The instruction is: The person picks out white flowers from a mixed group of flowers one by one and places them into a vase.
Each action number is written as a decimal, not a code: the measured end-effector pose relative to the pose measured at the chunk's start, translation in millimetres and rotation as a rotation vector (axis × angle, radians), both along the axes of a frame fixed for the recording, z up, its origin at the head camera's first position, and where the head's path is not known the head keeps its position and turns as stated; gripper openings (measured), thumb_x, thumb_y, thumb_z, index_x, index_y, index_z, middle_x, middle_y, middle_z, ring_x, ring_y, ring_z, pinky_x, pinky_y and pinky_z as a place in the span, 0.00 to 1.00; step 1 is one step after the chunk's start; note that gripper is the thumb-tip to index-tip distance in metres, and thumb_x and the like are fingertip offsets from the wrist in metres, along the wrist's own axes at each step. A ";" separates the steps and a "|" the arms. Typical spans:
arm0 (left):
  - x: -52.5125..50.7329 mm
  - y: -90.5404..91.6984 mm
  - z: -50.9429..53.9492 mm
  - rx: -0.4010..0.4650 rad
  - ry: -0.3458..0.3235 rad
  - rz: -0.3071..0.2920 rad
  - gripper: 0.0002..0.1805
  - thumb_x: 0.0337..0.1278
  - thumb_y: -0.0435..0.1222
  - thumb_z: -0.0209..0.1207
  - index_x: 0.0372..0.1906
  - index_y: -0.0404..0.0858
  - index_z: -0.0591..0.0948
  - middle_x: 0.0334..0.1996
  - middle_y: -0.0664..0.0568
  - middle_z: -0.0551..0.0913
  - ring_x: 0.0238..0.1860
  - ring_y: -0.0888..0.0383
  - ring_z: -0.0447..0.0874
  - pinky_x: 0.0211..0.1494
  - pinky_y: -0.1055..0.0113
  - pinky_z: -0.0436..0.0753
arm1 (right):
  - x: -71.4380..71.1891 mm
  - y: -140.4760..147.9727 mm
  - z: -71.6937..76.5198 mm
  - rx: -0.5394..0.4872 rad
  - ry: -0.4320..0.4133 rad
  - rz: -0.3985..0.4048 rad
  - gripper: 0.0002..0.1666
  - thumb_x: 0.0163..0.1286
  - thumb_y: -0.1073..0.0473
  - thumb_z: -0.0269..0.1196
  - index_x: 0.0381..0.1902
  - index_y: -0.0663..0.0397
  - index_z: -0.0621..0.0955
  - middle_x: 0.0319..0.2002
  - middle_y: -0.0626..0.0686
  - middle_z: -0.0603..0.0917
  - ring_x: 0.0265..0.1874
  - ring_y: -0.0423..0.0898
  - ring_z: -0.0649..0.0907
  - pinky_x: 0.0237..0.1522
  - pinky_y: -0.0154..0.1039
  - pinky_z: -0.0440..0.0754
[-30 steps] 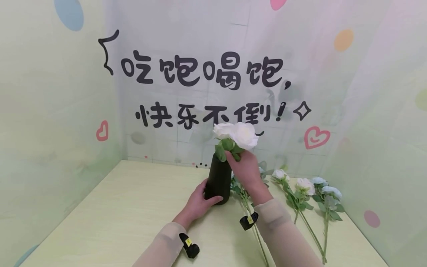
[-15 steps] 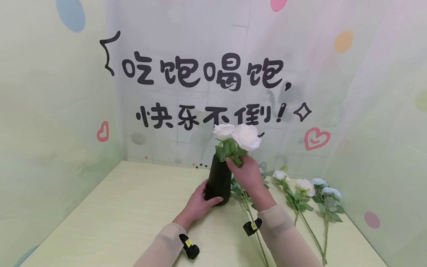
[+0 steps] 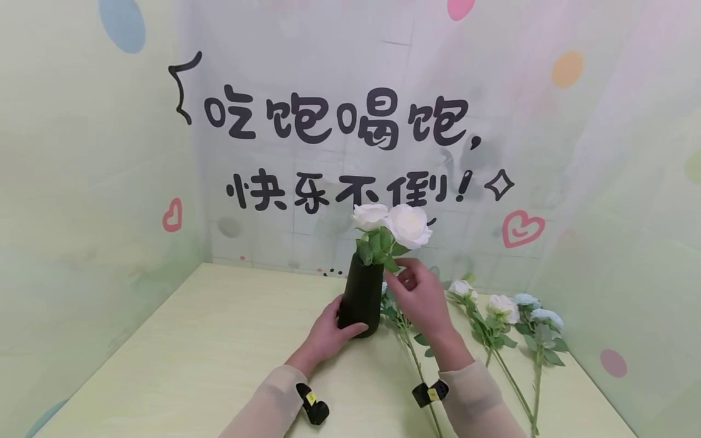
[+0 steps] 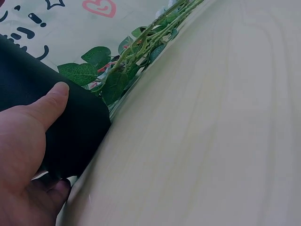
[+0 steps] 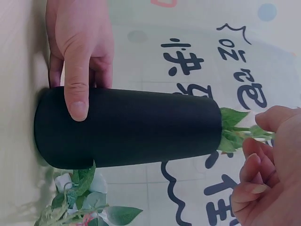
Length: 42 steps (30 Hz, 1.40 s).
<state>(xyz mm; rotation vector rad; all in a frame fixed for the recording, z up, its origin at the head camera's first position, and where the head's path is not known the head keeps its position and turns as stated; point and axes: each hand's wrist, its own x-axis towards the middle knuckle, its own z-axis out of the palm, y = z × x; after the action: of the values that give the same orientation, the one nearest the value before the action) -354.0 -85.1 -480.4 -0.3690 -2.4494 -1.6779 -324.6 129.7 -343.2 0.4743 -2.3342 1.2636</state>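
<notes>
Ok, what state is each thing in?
Tapered matte black vase: standing roughly upright.
Two white green-leaved roses: open blooms, in the vase.
Loose white flowers and pale blue flowers: lying right of the vase.
Left hand: gripping the vase low.
Right hand: loosely curled by the leaves, apparently empty.

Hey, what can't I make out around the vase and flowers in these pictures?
- Inside of the black vase, every view: its opaque wall hides it.
- Left hand, head view: the vase hides part of it.
- Right hand, right wrist view: overlap hides whether it touches the leaves.
- Stem running past the right wrist, head view: bottom edge cuts off its lower end.
</notes>
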 end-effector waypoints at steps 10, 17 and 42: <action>-1.6 1.6 0.2 -0.015 0.005 0.015 0.49 0.66 0.50 0.76 0.84 0.35 0.66 0.76 0.35 0.76 0.76 0.36 0.75 0.79 0.34 0.73 | 16.9 21.0 -2.5 -0.030 0.116 0.014 0.15 0.77 0.57 0.72 0.58 0.53 0.88 0.34 0.52 0.89 0.28 0.38 0.82 0.31 0.32 0.82; 0.6 3.2 1.2 -0.009 -0.009 0.015 0.50 0.67 0.50 0.76 0.84 0.36 0.66 0.76 0.35 0.75 0.77 0.36 0.75 0.80 0.34 0.73 | 24.2 34.5 -1.6 -0.048 0.166 -0.021 0.12 0.75 0.60 0.73 0.55 0.53 0.90 0.32 0.52 0.88 0.27 0.38 0.81 0.31 0.31 0.81; -2.8 2.9 -1.0 -0.043 -0.040 0.025 0.52 0.67 0.52 0.75 0.86 0.35 0.63 0.80 0.35 0.71 0.80 0.36 0.71 0.82 0.36 0.71 | 20.1 152.7 21.5 0.130 -0.027 -0.370 0.23 0.83 0.43 0.64 0.58 0.55 0.88 0.44 0.58 0.90 0.33 0.28 0.78 0.37 0.27 0.77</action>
<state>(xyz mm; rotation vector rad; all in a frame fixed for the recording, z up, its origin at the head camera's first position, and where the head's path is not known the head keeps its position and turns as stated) -356.8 -82.2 -481.4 -0.3119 -2.5117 -1.6410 -304.5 282.5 -321.7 0.0574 -2.3947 0.9539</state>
